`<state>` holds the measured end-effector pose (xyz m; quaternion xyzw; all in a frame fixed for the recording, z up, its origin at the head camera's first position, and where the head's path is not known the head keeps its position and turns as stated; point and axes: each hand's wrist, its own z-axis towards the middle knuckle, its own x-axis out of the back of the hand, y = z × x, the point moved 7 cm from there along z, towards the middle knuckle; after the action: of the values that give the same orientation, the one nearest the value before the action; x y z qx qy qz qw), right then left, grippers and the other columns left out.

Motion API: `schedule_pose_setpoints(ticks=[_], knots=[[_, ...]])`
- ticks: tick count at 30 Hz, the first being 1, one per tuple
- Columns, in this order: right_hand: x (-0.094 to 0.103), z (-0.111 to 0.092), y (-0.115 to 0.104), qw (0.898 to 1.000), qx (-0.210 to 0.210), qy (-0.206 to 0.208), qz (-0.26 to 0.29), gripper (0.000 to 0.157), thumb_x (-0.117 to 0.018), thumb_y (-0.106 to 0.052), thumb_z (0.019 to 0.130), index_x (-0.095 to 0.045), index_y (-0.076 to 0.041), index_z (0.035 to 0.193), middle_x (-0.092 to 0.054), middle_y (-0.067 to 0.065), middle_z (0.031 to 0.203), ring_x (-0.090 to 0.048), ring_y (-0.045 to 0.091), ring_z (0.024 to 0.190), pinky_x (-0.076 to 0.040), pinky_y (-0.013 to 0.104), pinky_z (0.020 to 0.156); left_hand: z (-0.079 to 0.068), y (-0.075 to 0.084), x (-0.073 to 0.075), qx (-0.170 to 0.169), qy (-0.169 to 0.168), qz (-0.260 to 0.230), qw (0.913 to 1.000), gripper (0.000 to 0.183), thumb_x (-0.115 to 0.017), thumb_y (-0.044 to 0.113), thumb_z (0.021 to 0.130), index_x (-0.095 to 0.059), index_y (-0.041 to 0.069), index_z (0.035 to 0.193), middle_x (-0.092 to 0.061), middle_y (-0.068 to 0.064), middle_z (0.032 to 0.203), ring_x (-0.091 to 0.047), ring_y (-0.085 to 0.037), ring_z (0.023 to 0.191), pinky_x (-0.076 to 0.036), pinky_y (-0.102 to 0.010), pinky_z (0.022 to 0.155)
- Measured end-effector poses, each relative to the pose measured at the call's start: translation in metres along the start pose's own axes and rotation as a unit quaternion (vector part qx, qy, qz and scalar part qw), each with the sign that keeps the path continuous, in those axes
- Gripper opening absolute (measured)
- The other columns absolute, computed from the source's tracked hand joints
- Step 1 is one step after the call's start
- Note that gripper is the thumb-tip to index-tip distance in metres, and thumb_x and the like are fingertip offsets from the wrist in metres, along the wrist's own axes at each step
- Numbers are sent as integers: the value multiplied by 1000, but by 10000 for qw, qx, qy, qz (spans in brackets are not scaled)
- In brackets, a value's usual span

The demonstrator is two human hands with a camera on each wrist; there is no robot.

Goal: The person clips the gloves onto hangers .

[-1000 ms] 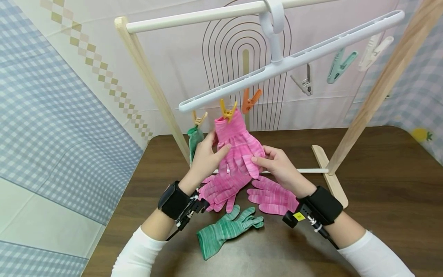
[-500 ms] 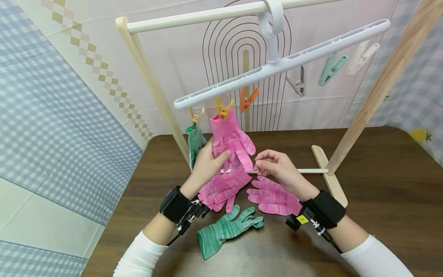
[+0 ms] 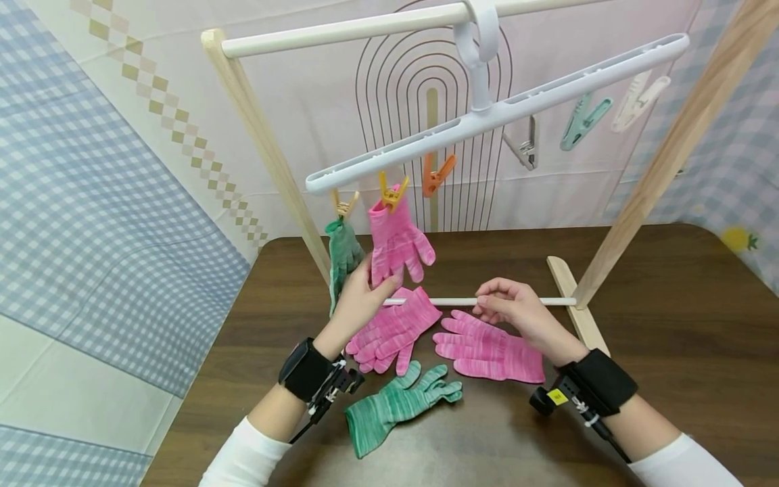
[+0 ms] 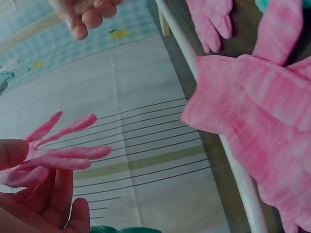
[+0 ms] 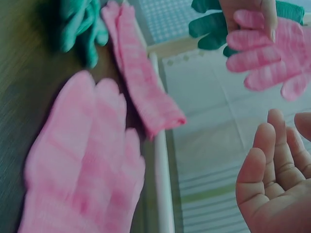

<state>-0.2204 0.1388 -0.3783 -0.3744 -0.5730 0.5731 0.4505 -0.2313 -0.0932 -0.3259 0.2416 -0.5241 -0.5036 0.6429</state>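
Note:
A pink glove (image 3: 398,240) hangs by its cuff from a yellow clothespin (image 3: 392,196) on the white hanger (image 3: 426,138). My left hand (image 3: 359,294) pinches its lower edge between thumb and fingers; in the left wrist view the glove's fingers (image 4: 73,155) spread out beyond my thumb. Left of it, a green glove (image 3: 342,260) hangs from a beige clothespin (image 3: 345,204). My right hand (image 3: 517,308) holds nothing, its fingers loosely bent, above a pink glove (image 3: 487,348) lying on the table. Pink gloves (image 3: 395,331) and a green glove (image 3: 398,406) also lie there.
The hanger tilts down to the left on the rack's top bar (image 3: 341,34). Orange (image 3: 437,176), metal (image 3: 526,145), teal (image 3: 584,122) and white (image 3: 639,101) clothespins hang from it. A low white rail (image 3: 462,302) crosses the brown table (image 3: 688,379) between wooden posts.
My right hand has let go of the hanging pink glove and moved right. The hanger's left end has swung slightly left, and the left hand has moved a little down, still holding the glove.

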Motion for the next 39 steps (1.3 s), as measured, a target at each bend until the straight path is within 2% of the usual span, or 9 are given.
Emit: schedule_pose_setpoints(ticks=[5,8,13,20,28,31,35,39], knots=[[13,-6,9,9999,-99,94,-105,22,-53,-11,89,-49,8,98,-63,1,77,-58,14,70,-50,25,62,-4,-9,0,111,-8,46,9999,39,-57,23,87,-46,12,123,-59,-10,112,-56,-19,99,-49,-42,83],[19,-9,14,9998,-99,120,-104,24,-53,-10,89,-47,11,99,-63,-1,76,-58,13,68,-50,24,61,-7,-13,0,108,-40,4,9999,43,-57,23,88,-44,10,126,-58,-13,115,-55,-20,103,-47,-43,86],[25,-13,19,9996,-159,141,-170,21,-53,-10,89,-48,9,97,-63,-1,76,-57,12,67,-51,26,62,-10,-19,0,130,-83,-66,9999,45,-55,22,89,-42,7,130,-56,-16,119,-53,-24,107,-45,-46,88],[30,-18,28,9987,-306,132,-382,26,-52,-12,89,-47,11,101,-64,6,80,-58,16,70,-51,28,65,-17,-28,0,307,-48,208,9993,45,-55,24,89,-42,7,129,-56,-15,119,-52,-23,109,-45,-47,88],[35,-24,35,9951,-293,174,-932,29,-54,-11,89,-47,13,104,-61,17,85,-59,23,72,-52,30,64,-23,-36,-2,314,-86,69,9994,37,-54,21,90,-47,4,122,-59,-16,112,-55,-24,104,-47,-46,85],[36,-25,37,9928,-206,133,-1171,29,-55,-11,87,-48,12,103,-61,19,85,-59,24,73,-51,30,63,-24,-40,-4,494,-164,25,9986,32,-54,20,90,-50,3,118,-60,-15,110,-55,-24,101,-47,-46,85],[35,-25,38,9887,-18,87,-1497,25,-57,-10,86,-52,10,100,-61,17,84,-58,22,75,-47,29,61,-26,-44,-7,693,-231,45,9973,28,-53,17,90,-53,1,113,-61,-17,107,-56,-26,98,-46,-47,84],[34,-26,40,9835,73,70,-1808,22,-59,-10,84,-55,7,98,-59,13,83,-53,17,72,-44,28,59,-28,-46,-8,692,-248,191,9971,29,-52,18,91,-53,0,113,-61,-17,107,-57,-27,97,-47,-47,83]])
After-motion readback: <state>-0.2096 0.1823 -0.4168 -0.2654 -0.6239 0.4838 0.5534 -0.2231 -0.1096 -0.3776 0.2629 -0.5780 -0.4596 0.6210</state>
